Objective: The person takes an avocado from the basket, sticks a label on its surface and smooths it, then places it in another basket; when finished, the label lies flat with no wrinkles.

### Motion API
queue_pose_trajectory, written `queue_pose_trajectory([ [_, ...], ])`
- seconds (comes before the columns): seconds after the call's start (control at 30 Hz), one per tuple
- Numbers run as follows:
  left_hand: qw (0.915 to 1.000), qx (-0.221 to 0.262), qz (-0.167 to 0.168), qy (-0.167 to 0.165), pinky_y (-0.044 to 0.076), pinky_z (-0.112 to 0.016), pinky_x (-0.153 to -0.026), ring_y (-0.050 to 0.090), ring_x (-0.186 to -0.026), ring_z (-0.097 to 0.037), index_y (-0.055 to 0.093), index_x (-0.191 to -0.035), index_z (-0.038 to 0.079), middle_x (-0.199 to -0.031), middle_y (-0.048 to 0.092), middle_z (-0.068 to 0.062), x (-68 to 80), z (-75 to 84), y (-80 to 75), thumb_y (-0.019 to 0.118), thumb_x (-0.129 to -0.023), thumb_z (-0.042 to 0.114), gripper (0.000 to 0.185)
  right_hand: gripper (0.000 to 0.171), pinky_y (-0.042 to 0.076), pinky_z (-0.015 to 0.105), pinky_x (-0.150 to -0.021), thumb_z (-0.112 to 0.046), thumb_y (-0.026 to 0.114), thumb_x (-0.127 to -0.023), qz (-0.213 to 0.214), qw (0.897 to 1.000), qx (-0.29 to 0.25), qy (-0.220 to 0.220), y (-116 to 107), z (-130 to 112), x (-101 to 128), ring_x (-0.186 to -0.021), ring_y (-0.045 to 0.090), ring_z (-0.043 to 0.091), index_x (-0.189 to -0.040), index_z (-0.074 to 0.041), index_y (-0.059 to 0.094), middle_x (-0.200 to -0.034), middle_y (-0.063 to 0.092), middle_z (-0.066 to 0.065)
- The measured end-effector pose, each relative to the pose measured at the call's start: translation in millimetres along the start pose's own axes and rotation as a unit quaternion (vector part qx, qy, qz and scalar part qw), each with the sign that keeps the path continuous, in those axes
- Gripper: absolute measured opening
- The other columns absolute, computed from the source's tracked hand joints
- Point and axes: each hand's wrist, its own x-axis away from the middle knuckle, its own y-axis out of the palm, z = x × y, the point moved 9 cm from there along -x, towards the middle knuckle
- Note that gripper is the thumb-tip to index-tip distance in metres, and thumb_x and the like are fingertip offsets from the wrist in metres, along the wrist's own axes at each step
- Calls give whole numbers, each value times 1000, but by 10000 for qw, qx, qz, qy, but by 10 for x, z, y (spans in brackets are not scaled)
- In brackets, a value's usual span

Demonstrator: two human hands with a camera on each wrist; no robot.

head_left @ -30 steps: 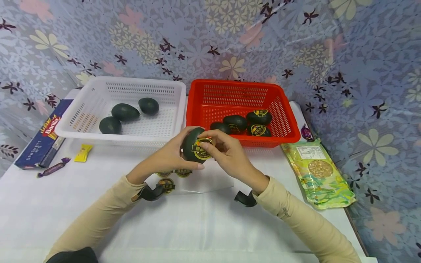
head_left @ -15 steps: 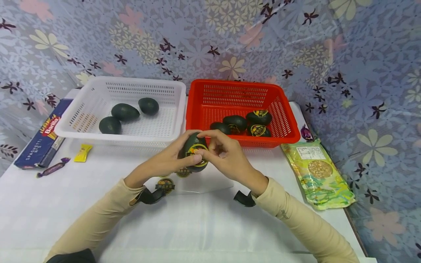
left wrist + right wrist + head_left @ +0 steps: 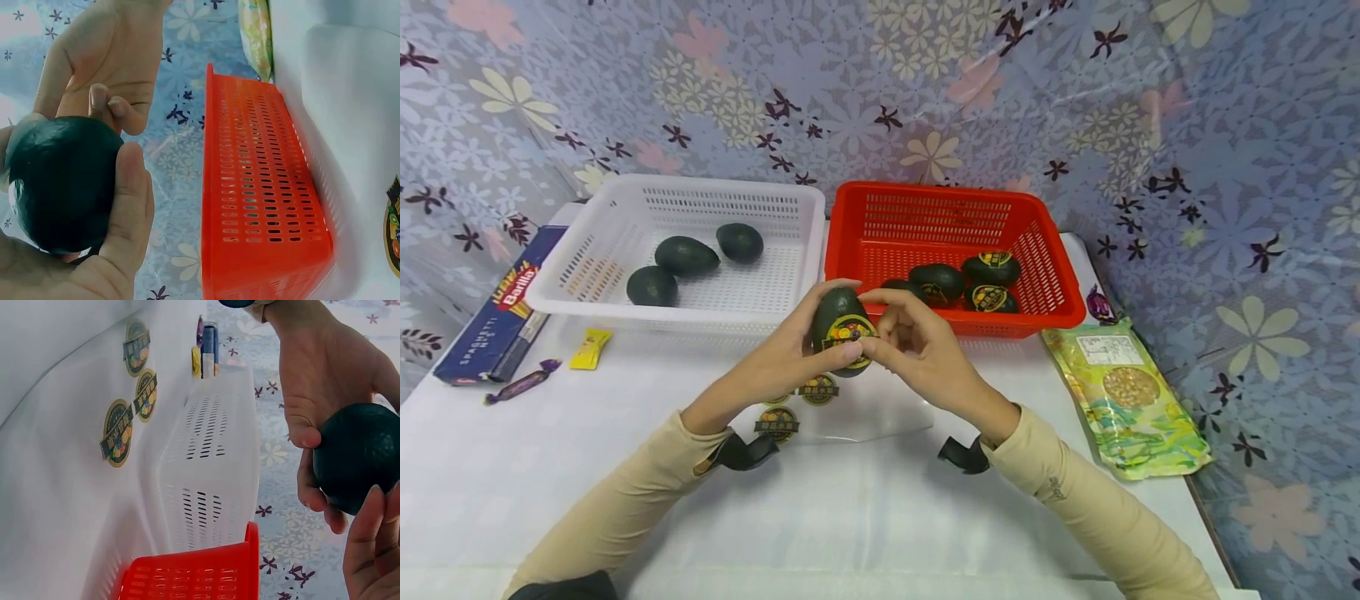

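Observation:
My left hand (image 3: 793,350) grips a dark green avocado (image 3: 837,325) above the white table, in front of the two baskets; its thumb lies over the round yellow-and-black sticker (image 3: 848,335) on the fruit. My right hand (image 3: 901,337) touches the avocado's right side, fingertips at the sticker's edge. In the left wrist view the avocado (image 3: 62,184) sits in the left palm. The right wrist view shows the avocado (image 3: 359,456) between both hands. A clear sheet (image 3: 842,412) with stickers (image 3: 777,423) lies on the table under the hands.
A white basket (image 3: 587,296) at back left holds three bare avocados (image 3: 685,255). A red basket (image 3: 1067,292) at back right holds several stickered avocados (image 3: 991,268). A spaghetti box (image 3: 497,312), two candies (image 3: 589,347) and a snack pouch (image 3: 1123,396) lie on the table.
The avocado has been turned upright and lifted slightly. My left thumb has moved onto the sticker, and my right fingers have slid from the sticker's face to its right edge.

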Motion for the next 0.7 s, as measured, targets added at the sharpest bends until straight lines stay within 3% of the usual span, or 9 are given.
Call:
queue_pose_trajectory([
  [0.23,9998,37,215,-24,61,-38,-83,64,-107,-30,27,-151,32,-137,47,-13,7,32,-3,74,-91,28,77,50,49,23,-65,-5,72,-91,105,9987,487,-126,-6,15,13,-71,54,16,-137,-13,52,-84,54,4],
  [0.37,9997,209,99,16,61,-38,-84,63,-108,-30,27,-151,32,-136,47,-13,18,76,21,75,-89,18,80,51,49,23,-65,-7,71,-92,77,9983,567,-127,-2,32,24,-71,54,15,-138,-14,51,-85,54,4],
  [0.57,9978,553,-302,200,59,-39,-92,61,-114,-32,24,-153,30,-142,41,-17,34,126,58,69,-95,19,74,51,49,25,-61,-13,69,-95,-274,9994,18,194,25,96,32,-68,54,18,-141,-14,49,-89,54,7],
  [0.7,9967,526,-517,352,56,-40,-98,57,-122,-33,20,-156,30,-148,37,-16,46,159,66,61,-100,22,70,52,53,27,-65,-28,66,-98,-586,9964,-334,520,43,192,29,-70,57,19,-143,-11,47,-92,54,8],
])
